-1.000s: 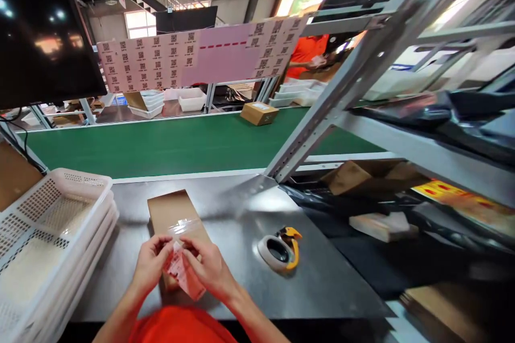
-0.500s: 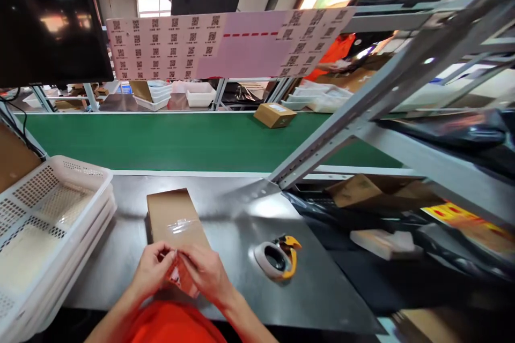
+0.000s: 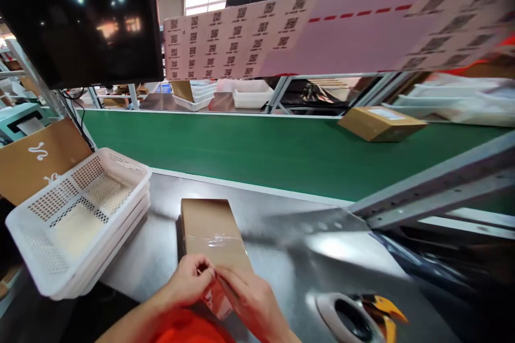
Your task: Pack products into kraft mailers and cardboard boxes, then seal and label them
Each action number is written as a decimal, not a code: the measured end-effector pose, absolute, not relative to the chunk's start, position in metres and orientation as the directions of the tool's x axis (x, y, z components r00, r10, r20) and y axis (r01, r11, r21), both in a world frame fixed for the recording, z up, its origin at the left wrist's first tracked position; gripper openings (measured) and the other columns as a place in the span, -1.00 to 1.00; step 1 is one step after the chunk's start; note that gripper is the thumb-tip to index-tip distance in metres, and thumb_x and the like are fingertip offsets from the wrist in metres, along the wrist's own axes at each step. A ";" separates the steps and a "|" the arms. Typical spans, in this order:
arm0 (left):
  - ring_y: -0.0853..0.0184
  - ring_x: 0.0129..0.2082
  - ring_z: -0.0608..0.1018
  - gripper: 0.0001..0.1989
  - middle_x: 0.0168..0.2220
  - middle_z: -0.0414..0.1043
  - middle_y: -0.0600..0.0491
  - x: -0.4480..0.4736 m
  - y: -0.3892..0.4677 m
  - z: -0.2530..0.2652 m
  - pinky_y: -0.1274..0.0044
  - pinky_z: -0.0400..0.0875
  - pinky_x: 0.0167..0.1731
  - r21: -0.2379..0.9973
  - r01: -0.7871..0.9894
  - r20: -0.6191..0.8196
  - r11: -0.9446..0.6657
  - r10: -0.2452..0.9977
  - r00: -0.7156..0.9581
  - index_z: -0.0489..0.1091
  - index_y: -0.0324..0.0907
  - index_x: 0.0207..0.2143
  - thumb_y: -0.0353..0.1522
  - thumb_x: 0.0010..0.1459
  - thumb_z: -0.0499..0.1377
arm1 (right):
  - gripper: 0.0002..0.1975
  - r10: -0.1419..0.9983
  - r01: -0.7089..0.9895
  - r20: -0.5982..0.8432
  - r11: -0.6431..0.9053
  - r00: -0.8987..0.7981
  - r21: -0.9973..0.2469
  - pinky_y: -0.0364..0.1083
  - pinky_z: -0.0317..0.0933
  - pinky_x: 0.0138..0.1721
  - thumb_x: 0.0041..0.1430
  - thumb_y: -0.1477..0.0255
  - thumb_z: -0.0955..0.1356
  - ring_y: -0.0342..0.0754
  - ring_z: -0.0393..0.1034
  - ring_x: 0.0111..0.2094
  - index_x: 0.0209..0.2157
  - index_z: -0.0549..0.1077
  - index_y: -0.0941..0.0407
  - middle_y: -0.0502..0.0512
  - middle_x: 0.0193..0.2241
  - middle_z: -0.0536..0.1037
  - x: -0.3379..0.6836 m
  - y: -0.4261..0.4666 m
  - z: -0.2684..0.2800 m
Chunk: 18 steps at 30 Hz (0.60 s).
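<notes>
A brown cardboard box [image 3: 213, 225] with a strip of shiny clear tape across its top lies on the metal table. At its near end, my left hand [image 3: 191, 281] and my right hand [image 3: 253, 297] meet, thumbs and fingers pinched close together. Between them is a small red packet-like piece [image 3: 217, 297] with a glossy look and pale marks; its exact kind cannot be made out. Both hands are closed on its upper edge. To the right lies a tape dispenser [image 3: 350, 316] with a roll of tape and yellow parts, apart from my hands.
Stacked white perforated baskets [image 3: 132, 182] stand on the left. Beyond the metal table [image 3: 273, 214] runs a green conveyor belt [image 3: 225, 139] carrying another cardboard box [image 3: 382, 123]. A dark monitor [image 3: 80, 21] and a board of codes [image 3: 341, 32] hang above; a metal frame post [image 3: 438, 187] rises at right.
The view has turned left, so everything sits further right in the picture. My hands keep their pinch on the red piece by the box's near end.
</notes>
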<state>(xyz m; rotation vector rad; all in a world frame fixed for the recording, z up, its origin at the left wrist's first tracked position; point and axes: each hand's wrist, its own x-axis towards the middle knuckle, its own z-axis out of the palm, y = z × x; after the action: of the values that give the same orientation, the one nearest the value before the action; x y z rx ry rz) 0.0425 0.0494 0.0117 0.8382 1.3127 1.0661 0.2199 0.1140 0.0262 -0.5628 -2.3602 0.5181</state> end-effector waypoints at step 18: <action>0.39 -0.51 0.40 -0.46 -0.52 0.46 0.11 0.037 0.043 0.028 0.53 0.23 -0.42 0.875 -0.221 -0.411 0.430 0.903 0.127 0.45 -0.20 -0.45 0.07 -0.15 0.47 | -0.88 0.470 0.248 0.393 0.832 -0.790 -0.497 -0.12 0.37 -0.29 0.30 0.50 0.31 -0.05 0.51 -0.29 -0.28 0.49 0.06 0.12 -0.24 0.63 0.225 0.107 0.053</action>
<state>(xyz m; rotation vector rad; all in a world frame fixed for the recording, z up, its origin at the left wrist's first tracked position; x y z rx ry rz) 0.0365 0.0429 0.0282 0.7494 1.1520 0.9401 0.2251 0.1073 0.0528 -0.5279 -2.4977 0.5825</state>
